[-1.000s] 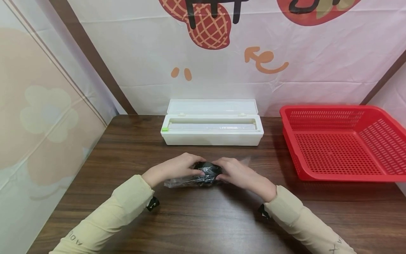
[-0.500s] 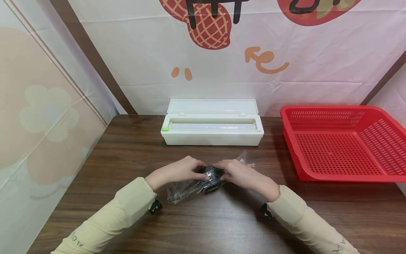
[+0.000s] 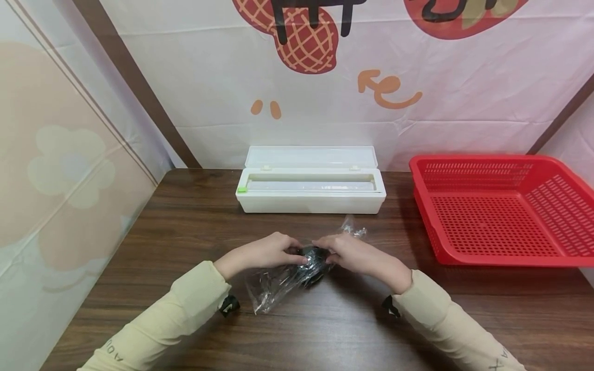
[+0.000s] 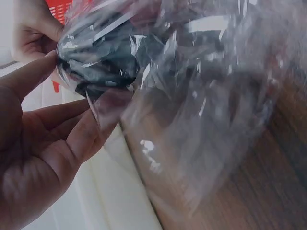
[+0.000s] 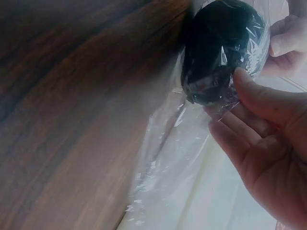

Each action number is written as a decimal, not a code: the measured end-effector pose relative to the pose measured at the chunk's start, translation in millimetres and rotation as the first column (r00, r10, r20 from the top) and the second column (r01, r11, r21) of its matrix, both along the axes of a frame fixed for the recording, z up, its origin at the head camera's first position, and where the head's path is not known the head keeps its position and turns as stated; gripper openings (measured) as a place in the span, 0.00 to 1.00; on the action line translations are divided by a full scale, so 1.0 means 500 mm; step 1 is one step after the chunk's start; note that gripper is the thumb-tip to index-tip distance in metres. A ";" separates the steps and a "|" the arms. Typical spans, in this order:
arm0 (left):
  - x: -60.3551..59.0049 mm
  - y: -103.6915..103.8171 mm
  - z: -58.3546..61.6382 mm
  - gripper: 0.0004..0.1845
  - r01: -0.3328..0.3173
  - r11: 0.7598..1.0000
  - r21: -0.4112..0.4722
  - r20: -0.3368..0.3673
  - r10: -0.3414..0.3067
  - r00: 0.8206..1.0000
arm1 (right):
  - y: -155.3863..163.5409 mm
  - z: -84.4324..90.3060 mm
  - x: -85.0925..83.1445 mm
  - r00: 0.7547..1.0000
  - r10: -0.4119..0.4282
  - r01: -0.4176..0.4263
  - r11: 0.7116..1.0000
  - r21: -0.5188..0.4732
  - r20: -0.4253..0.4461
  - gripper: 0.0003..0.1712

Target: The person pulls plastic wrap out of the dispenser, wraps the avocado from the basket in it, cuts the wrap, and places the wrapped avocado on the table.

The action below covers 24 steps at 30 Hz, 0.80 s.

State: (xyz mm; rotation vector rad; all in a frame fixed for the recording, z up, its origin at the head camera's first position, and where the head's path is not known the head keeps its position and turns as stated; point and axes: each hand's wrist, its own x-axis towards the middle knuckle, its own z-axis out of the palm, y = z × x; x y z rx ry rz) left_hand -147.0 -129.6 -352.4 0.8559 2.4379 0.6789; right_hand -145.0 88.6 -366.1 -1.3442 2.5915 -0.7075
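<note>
A dark round object [image 3: 312, 256] [image 4: 103, 57] [image 5: 220, 45] is wrapped in clear plastic film [image 3: 274, 286] [image 4: 206, 110] [image 5: 158, 167]. Both hands hold it just above the brown table [image 3: 325, 330]. My left hand [image 3: 271, 251] [image 4: 48, 134] pinches it from the left with thumb and fingers. From the right, my right hand [image 3: 350, 252] [image 5: 261, 129] grips the same wrapped object. Loose film trails down to the front left, and a crumpled tail [image 3: 352, 226] sticks up behind the right hand.
A white film dispenser box [image 3: 310, 188] with its lid raised stands behind the hands. A red perforated basket [image 3: 501, 206] sits at the right of the table. Printed cloth walls close in the back and the left side.
The hands have lifted and turned the wrapped object slightly. The loose film that lay flat on the left now hangs toward the front left, and a film tail has risen behind the right hand.
</note>
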 end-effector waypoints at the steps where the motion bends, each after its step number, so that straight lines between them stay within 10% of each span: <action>1: 0.001 0.001 -0.001 0.22 -0.011 1.000 -0.001 0.012 0.011 1.000 | 0.001 -0.001 0.000 1.000 -0.002 0.002 1.000 -0.007 -0.011 0.24; 7: 0.007 0.009 -0.006 0.22 -0.130 0.992 0.002 0.134 0.128 0.983 | 0.011 0.000 0.004 0.997 -0.052 0.049 0.997 -0.060 -0.051 0.25; 13: 0.013 0.019 -0.010 0.22 -0.291 0.957 0.002 0.283 0.278 0.918 | 0.034 0.006 0.015 0.984 -0.155 0.142 0.980 -0.137 -0.089 0.19; 18: 0.019 0.023 -0.013 0.17 -0.362 0.932 0.003 0.374 0.335 0.865 | 0.048 0.003 0.026 0.977 -0.211 0.212 0.967 -0.139 0.026 0.13; 24: 0.023 0.028 -0.017 0.15 -0.365 0.931 0.009 0.398 0.331 0.856 | 0.047 -0.012 0.036 0.955 -0.245 0.261 0.962 -0.083 0.167 0.14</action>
